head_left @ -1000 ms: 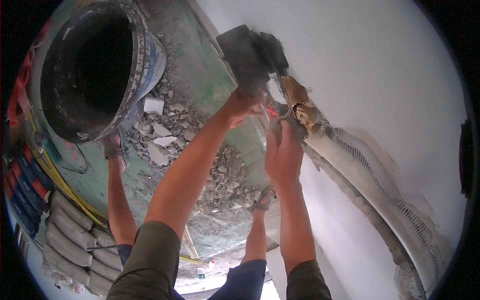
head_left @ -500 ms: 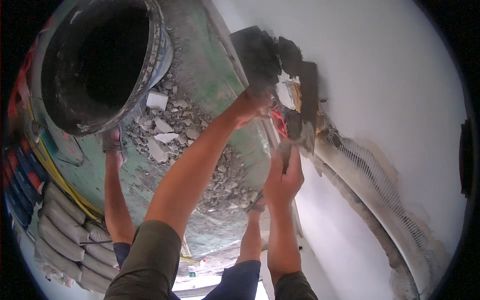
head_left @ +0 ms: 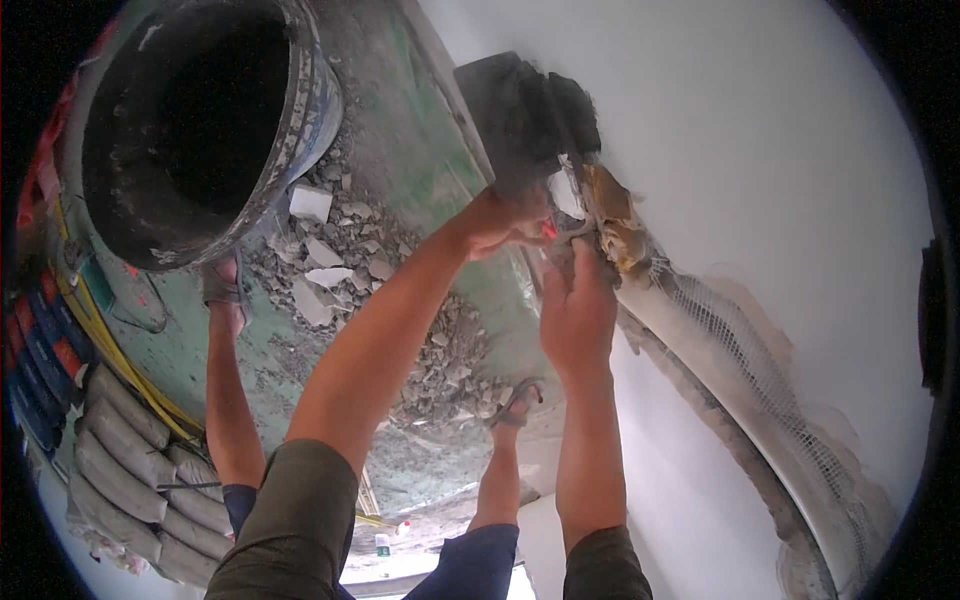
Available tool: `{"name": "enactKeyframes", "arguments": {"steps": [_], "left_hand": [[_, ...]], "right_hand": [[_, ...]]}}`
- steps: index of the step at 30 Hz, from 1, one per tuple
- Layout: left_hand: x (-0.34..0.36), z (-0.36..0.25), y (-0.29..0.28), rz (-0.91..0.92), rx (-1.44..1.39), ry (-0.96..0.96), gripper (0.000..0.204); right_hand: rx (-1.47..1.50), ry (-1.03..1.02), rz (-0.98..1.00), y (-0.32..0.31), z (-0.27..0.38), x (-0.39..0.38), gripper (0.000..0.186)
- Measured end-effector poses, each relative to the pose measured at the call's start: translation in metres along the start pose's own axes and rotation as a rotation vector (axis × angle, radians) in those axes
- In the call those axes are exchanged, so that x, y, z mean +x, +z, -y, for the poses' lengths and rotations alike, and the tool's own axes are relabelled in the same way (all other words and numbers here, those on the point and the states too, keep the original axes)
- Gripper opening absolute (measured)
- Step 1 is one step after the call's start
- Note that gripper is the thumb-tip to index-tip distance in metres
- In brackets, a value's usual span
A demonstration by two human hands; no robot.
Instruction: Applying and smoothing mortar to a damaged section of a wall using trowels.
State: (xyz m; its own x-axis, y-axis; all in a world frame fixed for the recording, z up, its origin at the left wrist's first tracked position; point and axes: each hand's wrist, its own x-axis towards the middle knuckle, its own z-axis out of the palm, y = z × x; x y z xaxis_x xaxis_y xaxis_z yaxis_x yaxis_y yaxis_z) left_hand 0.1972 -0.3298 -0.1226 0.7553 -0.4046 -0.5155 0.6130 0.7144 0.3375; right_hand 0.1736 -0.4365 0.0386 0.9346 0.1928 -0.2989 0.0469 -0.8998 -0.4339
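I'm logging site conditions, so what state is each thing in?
Left hand: fingers bent beside the dark board; grip partly hidden.
Right hand: curled around a grey tool, itself mostly hidden.
Dark board: apparently coated, ragged along one edge.
Large tub: open-topped, rim crusted.
Rubble: broken, scattered.
White mesh: partly coated, much grid bare.
Grey bags: stacked.
Sandals: worn.

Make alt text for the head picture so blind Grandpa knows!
A person's left hand is at a dark flat board and the right hand grips a partly hidden tool, beside a white wall. Grey rubble and a big round tub are nearby.
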Motion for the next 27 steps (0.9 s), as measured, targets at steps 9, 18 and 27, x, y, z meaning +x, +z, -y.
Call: {"name": "enactKeyframes", "arguments": {"steps": [9,18,27], "left_hand": [[0.001,0.002,0.004,0.01,-0.031,0.043,0.019],[0.006,0.005,-0.003,0.086,-0.093,0.029,0.018],[0.014,0.002,-0.004,0.024,-0.083,0.086,0.019]], "right_hand": [[0.055,0.017,-0.069,-0.003,-0.009,-0.045,0.037],[-0.083,-0.02,0.025,-0.001,-0.02,-0.016,0.038],[0.09,0.049,-0.225,0.032,-0.007,-0.009,0.037]]}}
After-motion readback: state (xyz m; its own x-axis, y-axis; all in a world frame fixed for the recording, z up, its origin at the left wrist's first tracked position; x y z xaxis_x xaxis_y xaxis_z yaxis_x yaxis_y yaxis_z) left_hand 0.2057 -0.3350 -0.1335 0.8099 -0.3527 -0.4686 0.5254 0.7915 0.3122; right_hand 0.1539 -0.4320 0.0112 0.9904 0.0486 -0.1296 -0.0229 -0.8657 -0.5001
